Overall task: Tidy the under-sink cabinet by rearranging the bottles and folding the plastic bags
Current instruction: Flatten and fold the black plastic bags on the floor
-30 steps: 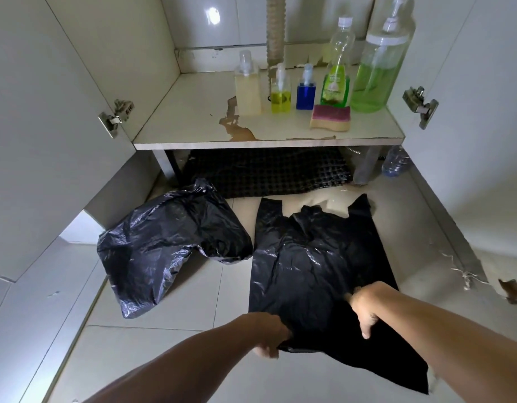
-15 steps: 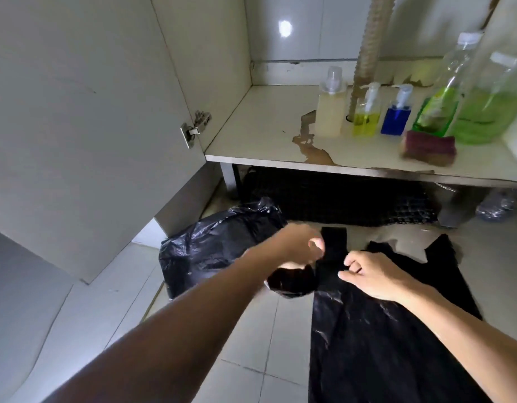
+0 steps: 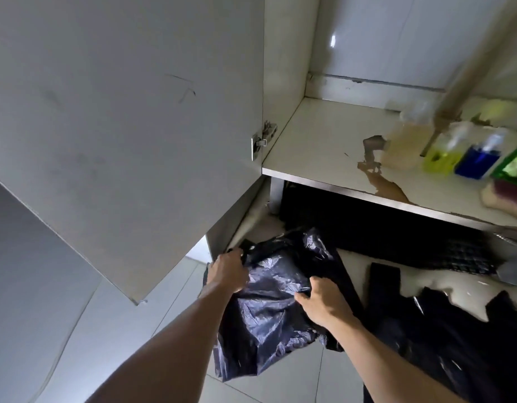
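The crumpled, glossy black plastic bag (image 3: 268, 309) lies on the tiled floor between both hands, left hand (image 3: 228, 270) gripping its ten-o'clock corner, right hand (image 3: 324, 301) (equally near) pinching its three-o'clock edge, long axis running twelve to six.

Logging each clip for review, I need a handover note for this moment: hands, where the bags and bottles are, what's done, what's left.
Left hand: grips the top edge of the crumpled bag.
Right hand: fingers curled on the same bag's right side.
Crumpled bag: on the floor before the open cabinet, not folded.
Flat bag: spread on the floor to the right, touched by neither hand, not folded.
Bottles: stand in a row on the shelf, blurred, with a sponge in front.
Done: bottles look lined up.
Left: flatten and fold both bags, then put them away.
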{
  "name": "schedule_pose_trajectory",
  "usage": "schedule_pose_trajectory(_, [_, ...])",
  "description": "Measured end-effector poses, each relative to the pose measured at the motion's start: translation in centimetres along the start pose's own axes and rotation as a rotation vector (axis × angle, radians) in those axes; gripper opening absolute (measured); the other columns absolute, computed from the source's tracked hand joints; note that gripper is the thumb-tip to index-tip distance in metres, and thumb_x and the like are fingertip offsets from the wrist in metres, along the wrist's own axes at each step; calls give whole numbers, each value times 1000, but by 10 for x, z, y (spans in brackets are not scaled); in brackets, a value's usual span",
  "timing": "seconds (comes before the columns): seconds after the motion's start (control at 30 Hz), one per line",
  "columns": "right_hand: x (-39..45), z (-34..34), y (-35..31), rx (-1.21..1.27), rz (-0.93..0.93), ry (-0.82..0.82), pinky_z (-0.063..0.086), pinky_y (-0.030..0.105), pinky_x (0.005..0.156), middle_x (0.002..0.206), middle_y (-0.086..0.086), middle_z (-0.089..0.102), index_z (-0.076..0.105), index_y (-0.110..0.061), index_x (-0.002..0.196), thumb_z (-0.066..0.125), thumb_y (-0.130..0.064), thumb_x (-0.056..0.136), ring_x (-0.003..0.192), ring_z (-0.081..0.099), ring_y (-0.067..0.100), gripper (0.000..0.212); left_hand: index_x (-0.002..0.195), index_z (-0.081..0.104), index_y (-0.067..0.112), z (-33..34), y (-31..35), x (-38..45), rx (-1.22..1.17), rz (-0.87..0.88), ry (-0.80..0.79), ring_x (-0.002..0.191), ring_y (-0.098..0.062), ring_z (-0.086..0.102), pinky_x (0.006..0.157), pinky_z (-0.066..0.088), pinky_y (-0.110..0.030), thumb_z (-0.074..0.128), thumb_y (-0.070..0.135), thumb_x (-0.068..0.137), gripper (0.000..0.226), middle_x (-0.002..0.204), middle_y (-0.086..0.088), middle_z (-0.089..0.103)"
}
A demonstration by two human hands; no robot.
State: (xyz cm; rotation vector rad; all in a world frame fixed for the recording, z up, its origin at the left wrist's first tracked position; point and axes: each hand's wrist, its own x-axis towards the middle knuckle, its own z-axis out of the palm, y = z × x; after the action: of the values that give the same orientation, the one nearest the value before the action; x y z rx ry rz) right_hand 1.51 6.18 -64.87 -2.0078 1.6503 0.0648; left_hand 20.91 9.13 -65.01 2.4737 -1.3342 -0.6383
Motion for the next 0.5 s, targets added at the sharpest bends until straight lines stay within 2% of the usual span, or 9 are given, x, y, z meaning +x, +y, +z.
schedule_pose_trajectory(0.1, [2,3,-1,54,-54,138,41,32,62,64,3,52,32,-17,58,52,-34,94,62,52,25,44,99,69,20,-2,6,4,-75,31,69,89,-31,67,76,53,-33,59,18,81,21,93,-10,70])
schedule_pose_trajectory(0.17, [2,5,-4,66,-99,148,31,29,59,57,3,48,27,-18,54,47,-31,97,67,57,33,50,89,69,19,-7,14,6,-126,101,121,83,-31,67,72,54,-34,61,24,79,13,86,-9,70])
schedule_pose_trajectory(0.23, [2,6,-8,103,-139,56,30,27,62,58,0,45,31,-18,55,41,-33,99,81,61,36,47,85,64,17,-13,24,8,-118,135,167,82,-33,65,72,51,-35,59,24,80,10,87,-10,68])
schedule_pose_trajectory(0.3, [0,4,-12,118,-160,-85,39,28,71,79,6,59,50,-16,71,38,-39,99,96,62,34,38,84,59,17,-19,32,10,-119,145,193,84,-35,62,74,48,-36,57,24,83,7,89,-11,67])
schedule_pose_trajectory(0.33, [0,0,-13,122,-163,-121,42,29,81,99,9,65,59,-13,92,39,-43,98,106,60,31,36,82,57,19,-23,35,11,-135,161,190,83,-34,62,73,48,-35,57,24,84,6,88,-10,67])
schedule_pose_trajectory(0.37, [2,-6,-14,140,-151,-110,42,29,91,117,9,62,58,-12,114,40,-45,97,115,57,28,41,79,56,21,-26,38,11,-154,191,160,82,-33,61,71,48,-33,58,24,84,6,86,-8,66])
schedule_pose_trajectory(0.4, [6,-14,-15,195,-153,-33,39,27,96,129,8,57,52,-9,127,44,-44,96,121,54,26,47,77,55,23,-29,40,11,-169,242,99,80,-30,60,70,47,-31,60,23,83,8,84,-5,64])
schedule_pose_trajectory(0.47, [18,-37,-17,266,-219,231,39,27,97,133,11,54,48,-6,132,56,-33,92,119,54,26,49,79,58,19,-37,45,11,-181,386,-65,78,-23,56,68,41,-26,65,18,82,7,81,-2,58])
schedule_pose_trajectory(0.5, [26,-51,-18,208,-286,332,38,29,99,134,12,51,47,-7,133,62,-26,88,121,52,27,51,79,58,16,-43,49,10,-201,441,-131,78,-19,54,69,38,-24,67,15,82,9,80,0,56])
